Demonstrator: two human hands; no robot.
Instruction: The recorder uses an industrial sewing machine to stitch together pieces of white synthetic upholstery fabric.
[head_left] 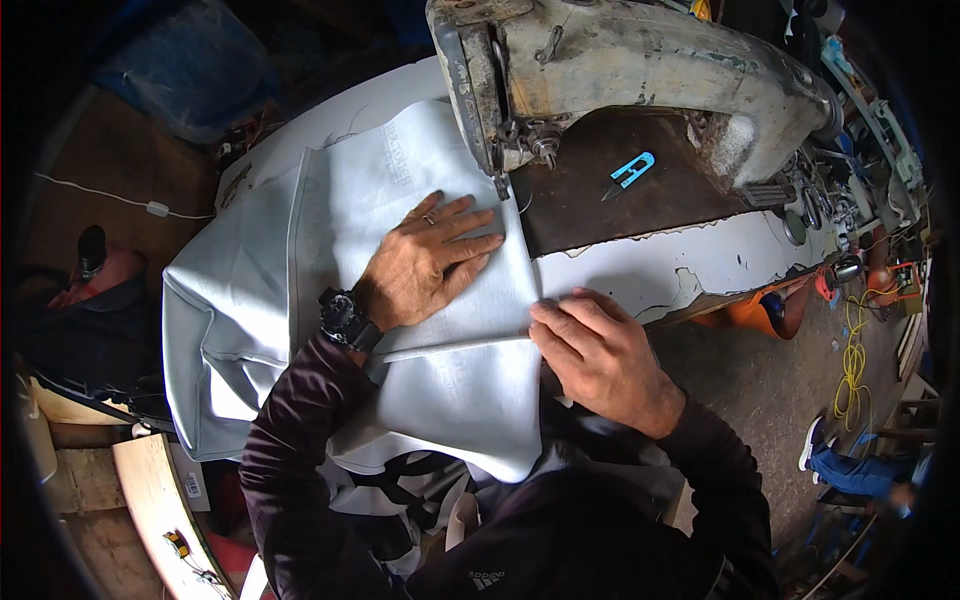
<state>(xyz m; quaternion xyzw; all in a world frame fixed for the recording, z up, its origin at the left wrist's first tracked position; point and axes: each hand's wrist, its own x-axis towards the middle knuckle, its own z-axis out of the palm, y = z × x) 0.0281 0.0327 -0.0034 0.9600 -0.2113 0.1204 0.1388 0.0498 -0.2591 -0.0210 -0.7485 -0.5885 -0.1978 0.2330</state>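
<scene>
A large piece of pale grey leatherette [345, 210] with stitched seams spreads over the sewing table and hangs toward my lap. My left hand [430, 258] lies flat on it, fingers spread, just left of the presser foot [502, 186]. With my right hand [605, 355] I pinch the right edge of the leatherette at the end of a cross seam; the fingertips partly hide that edge. The worn sewing machine [640, 65] stands over the far right edge of the material. Whether the foot presses on the material, I cannot tell.
Blue thread snips [632, 172] lie on the dark machine bed [590, 215]. Chipped white tabletop [690, 262] runs to the right. A yellow cable [853, 370] trails on the floor, near a person's leg [850, 472]. Blue plastic sheeting [190, 75] is at the far left.
</scene>
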